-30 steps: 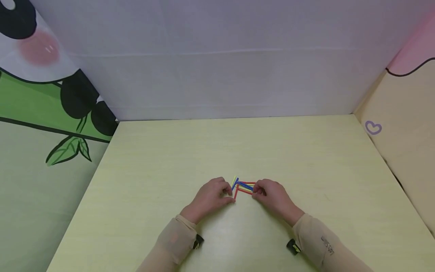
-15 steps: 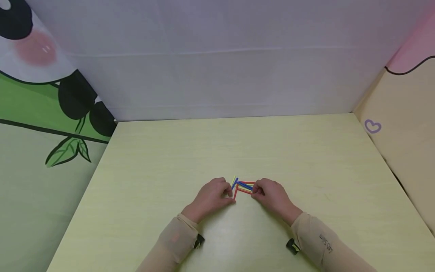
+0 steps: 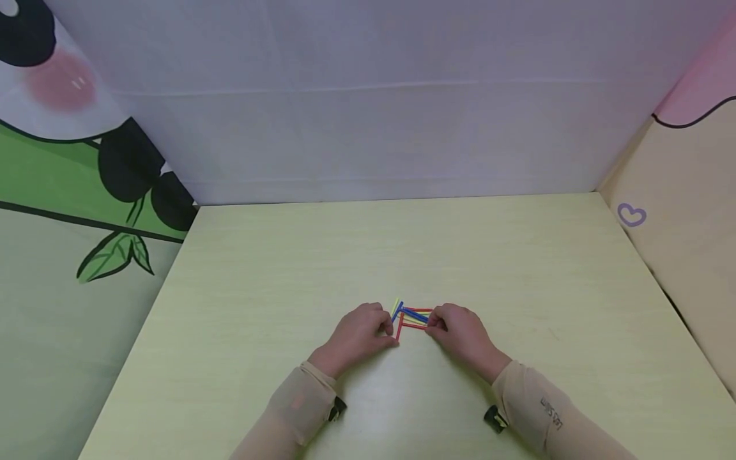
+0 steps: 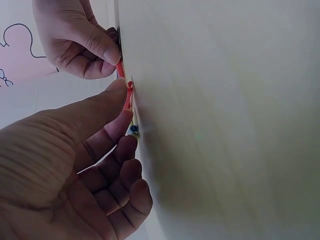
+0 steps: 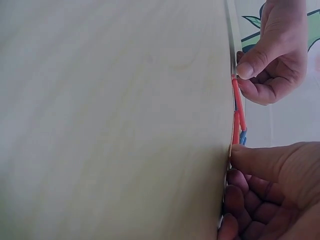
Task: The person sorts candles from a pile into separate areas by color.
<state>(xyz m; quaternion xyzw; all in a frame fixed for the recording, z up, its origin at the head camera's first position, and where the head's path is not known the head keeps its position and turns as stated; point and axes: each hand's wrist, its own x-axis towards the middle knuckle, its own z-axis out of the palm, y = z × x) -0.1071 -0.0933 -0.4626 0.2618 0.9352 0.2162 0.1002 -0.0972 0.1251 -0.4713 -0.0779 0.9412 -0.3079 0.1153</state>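
Observation:
Several thin sticks in red, yellow and blue lie together on the table, between the two hands. My left hand (image 3: 358, 333) pinches a slanting red stick (image 3: 399, 327) between thumb and fingers; a blue stick (image 3: 397, 310) and a yellow one stand out beyond its fingertips. My right hand (image 3: 462, 327) pinches the right ends of a loose bundle: blue sticks (image 3: 415, 314), yellow ones and a lower red stick (image 3: 414, 326). The bundle's left ends come up to the slanting sticks. In the right wrist view a red stick (image 5: 236, 127) runs to the right thumb. Fingers hide the gripped ends.
The pale wooden table (image 3: 322, 255) extends around the hands, with a light cloth wall (image 3: 368, 140) behind it. Printed panels stand at the left and right sides. A small black device (image 3: 496, 418) sits by each sleeve cuff.
The lower red stick's left end has shifted slightly toward the person, so it lies flatter across. Both hands keep nearly the same place and grip.

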